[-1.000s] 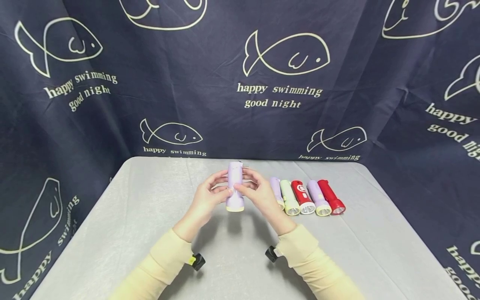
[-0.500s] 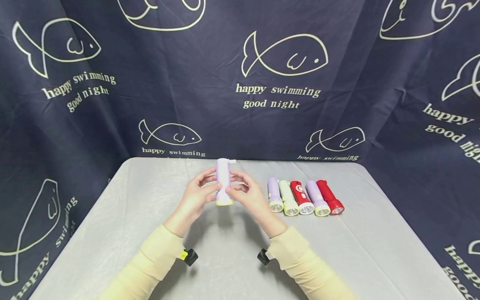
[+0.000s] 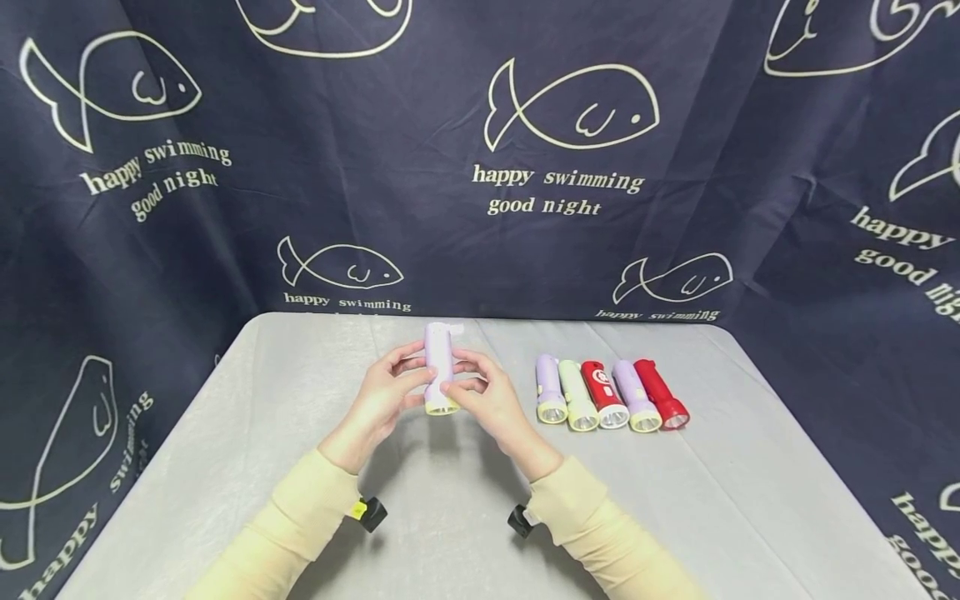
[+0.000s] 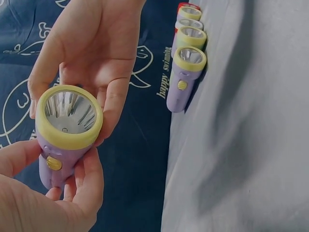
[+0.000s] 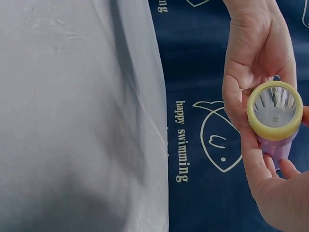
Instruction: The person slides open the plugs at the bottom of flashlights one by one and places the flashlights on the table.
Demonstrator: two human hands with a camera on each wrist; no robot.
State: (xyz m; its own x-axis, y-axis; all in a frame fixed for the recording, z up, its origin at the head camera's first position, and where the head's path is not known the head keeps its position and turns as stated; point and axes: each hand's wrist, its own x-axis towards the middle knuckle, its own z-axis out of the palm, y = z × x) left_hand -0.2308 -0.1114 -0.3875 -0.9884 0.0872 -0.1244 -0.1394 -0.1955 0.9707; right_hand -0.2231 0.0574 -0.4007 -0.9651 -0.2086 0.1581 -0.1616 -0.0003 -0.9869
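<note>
Head: the fingers of the left hand (image 3: 378, 400) and right hand (image 3: 491, 402) are clamped on a torch (image 3: 439, 358), raised over the tabletop (image 3: 720, 500) toward its far edge. A row of five torches (image 3: 604, 400) lies nearer the right edge; the held one is not yet set down.

Left wrist: its lens (image 4: 71, 113) looks unlit.

Right wrist: both hands grip behind the rim (image 5: 273, 133).

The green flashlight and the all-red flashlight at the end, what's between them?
A red-and-white flashlight and a purple flashlight, seen in the head view.
</note>
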